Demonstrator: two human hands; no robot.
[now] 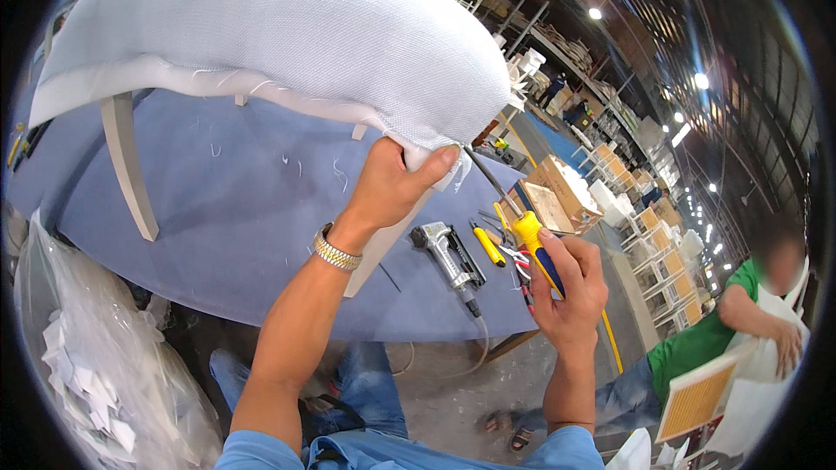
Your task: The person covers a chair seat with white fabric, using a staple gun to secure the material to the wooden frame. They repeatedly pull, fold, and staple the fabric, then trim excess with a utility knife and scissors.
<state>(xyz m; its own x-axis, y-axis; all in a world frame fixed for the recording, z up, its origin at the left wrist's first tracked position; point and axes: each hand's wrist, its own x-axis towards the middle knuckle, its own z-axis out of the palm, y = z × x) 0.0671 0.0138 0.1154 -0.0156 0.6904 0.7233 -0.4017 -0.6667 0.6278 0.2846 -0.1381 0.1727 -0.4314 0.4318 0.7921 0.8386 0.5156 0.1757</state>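
A chair piece with a curved back covered in pale woven fabric (287,26) stands on a blue-grey covered table (226,183). Its light wooden leg (129,165) rests on that surface. My left hand (396,183) grips the lower right corner of the upholstery, thumb pressed on the fabric edge by the post. In my right hand (570,287) is a screwdriver (528,228) with a yellow and blue handle. Its shaft points up and left, the tip at the fabric corner beside my left thumb; whether the tip is under the fabric is hidden.
A staple gun (447,261) with an air hose, a yellow utility knife (488,244) and pliers lie at the table's right. Beyond stands a cardboard box (562,191). A plastic bag of scraps (96,365) is at lower left. A person in green (697,339) handles a chair at right.
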